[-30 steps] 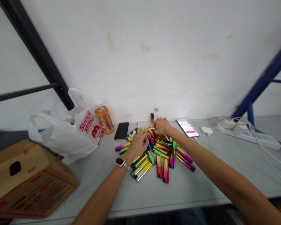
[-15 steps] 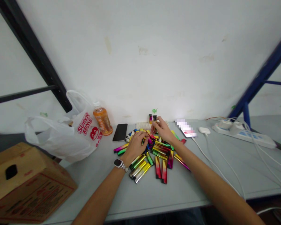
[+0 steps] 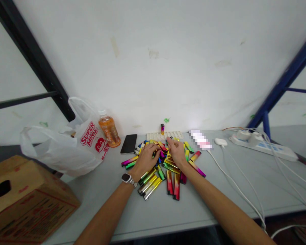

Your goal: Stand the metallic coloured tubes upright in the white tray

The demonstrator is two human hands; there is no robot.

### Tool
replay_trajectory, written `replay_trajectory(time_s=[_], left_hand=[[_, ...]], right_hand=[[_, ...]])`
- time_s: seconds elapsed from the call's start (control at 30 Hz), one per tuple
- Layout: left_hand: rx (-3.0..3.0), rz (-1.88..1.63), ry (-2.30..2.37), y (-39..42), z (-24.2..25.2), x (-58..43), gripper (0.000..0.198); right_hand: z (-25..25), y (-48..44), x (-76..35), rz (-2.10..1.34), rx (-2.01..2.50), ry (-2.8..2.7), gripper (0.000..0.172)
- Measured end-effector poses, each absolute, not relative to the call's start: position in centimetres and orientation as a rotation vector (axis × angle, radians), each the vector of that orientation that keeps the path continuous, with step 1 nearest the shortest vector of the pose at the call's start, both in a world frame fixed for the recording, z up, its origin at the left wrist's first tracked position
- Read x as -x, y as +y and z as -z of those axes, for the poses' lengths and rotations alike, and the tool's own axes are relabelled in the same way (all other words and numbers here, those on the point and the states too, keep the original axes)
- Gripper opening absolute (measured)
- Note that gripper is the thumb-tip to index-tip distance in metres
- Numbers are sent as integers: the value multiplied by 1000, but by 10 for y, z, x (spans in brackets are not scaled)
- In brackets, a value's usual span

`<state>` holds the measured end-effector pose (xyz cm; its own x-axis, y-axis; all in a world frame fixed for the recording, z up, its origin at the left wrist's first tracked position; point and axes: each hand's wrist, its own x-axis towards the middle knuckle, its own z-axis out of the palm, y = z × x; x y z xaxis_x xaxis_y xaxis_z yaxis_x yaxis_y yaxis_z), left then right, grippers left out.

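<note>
A loose pile of shiny, multicoloured lighters (image 3: 172, 167) lies on the grey table between my hands. My left hand (image 3: 146, 159), with a watch at the wrist, rests over the pile's left side. Its fingers are curled and nearly meet the thumb; what they pinch, if anything, is hidden among the lighters. On the far right side of the pile, my right hand (image 3: 177, 151) is closed, with the dark top of a lighter (image 3: 170, 138) showing at its fingertips. Behind it lies a white holed rack (image 3: 153, 136). One purple-and-yellow lighter (image 3: 162, 129) stands upright there.
A black phone (image 3: 129, 144), an orange drink bottle (image 3: 109, 131) and a white plastic bag (image 3: 76, 149) are on the left, with a cardboard box (image 3: 33, 197) nearer. To the right are a lit phone (image 3: 201, 139), a white charger (image 3: 220, 142), cables and a power strip (image 3: 267, 147).
My right hand has moved down and nearer from the rack to the pile, and the second upright lighter beside it is no longer seen standing. My left hand stays over the pile.
</note>
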<state>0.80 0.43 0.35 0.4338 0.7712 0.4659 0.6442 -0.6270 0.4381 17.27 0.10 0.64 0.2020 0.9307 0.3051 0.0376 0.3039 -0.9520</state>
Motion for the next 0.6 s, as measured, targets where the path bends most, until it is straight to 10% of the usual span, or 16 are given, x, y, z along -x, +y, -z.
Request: replay_trajectory(time_s=[0.6], left_hand=[[-2505,-951,1245,6,0,-9,14]], right_hand=[[-7,-14,-164,-879,1004,-1185,59]])
